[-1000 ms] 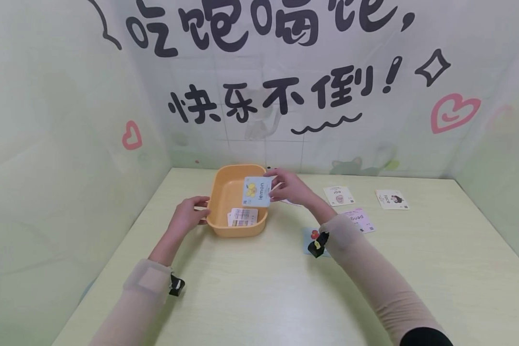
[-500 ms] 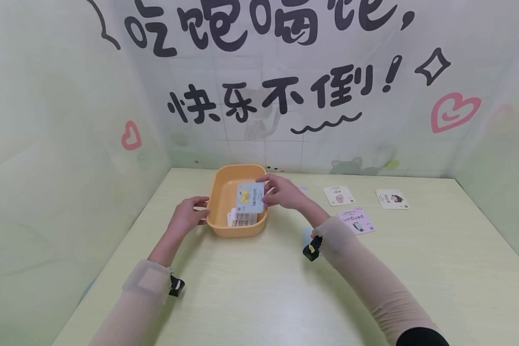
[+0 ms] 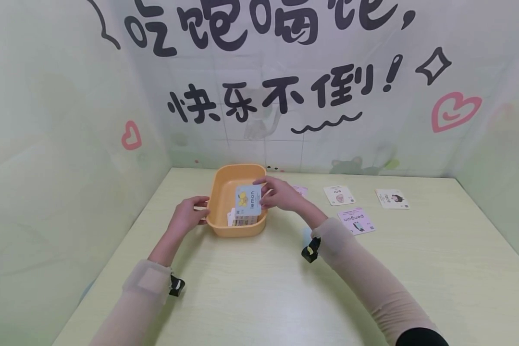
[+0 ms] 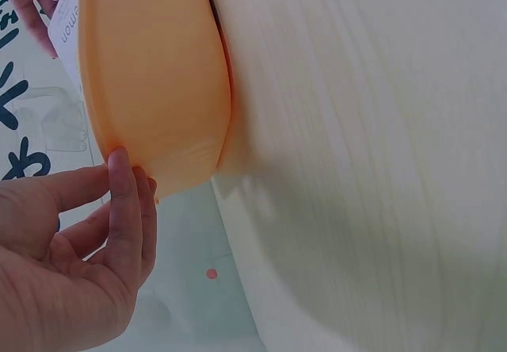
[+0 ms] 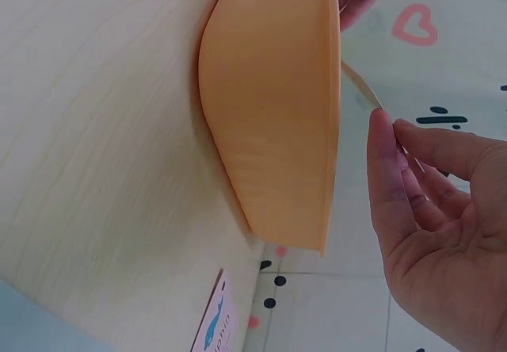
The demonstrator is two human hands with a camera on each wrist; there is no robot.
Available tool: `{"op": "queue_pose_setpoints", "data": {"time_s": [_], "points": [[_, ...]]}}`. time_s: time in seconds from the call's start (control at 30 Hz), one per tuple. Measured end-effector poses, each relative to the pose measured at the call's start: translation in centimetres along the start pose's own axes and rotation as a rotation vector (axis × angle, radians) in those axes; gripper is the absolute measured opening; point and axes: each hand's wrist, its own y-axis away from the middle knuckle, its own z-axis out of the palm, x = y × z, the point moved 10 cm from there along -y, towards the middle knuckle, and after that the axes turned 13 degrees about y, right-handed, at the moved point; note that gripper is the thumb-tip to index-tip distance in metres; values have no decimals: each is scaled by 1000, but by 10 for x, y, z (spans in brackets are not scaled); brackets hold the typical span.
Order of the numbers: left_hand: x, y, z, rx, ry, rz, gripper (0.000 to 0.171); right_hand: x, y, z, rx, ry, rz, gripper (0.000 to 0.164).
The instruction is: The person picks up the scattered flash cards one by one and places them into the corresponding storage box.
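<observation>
A light blue lemon card (image 3: 248,200) is pinched between the thumb and fingers of my right hand (image 3: 281,193). It is tilted over the near right part of an orange plastic basket (image 3: 238,231). Below it, inside the basket, lie some white printed cards (image 3: 245,220), partly covered. My left hand (image 3: 186,215) holds the basket's left rim; in the left wrist view its thumb and fingertips pinch the rim. The right wrist view shows the card edge-on, above the rim, in the right hand's fingertips.
To the right on the pale wooden table (image 3: 242,288) lie an ear card (image 3: 339,195), a face card (image 3: 392,199) and a penguin card (image 3: 356,221). A dolphin card (image 5: 214,320) lies beside the basket. My right wrist partly hides a light blue card (image 3: 306,235). A printed wall covering stands behind.
My right hand has brought the lemon card left and down, lower over the cards in the basket. The left hand has stayed at the rim.
</observation>
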Motion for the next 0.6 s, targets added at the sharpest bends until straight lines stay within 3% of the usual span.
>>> {"op": "queue_pose_setpoints", "data": {"time_s": [0.6], "points": [[-2, 0, 1, -2, -13, -15, 49, -4, 2, 5, -8, 21, 7, 51]]}}
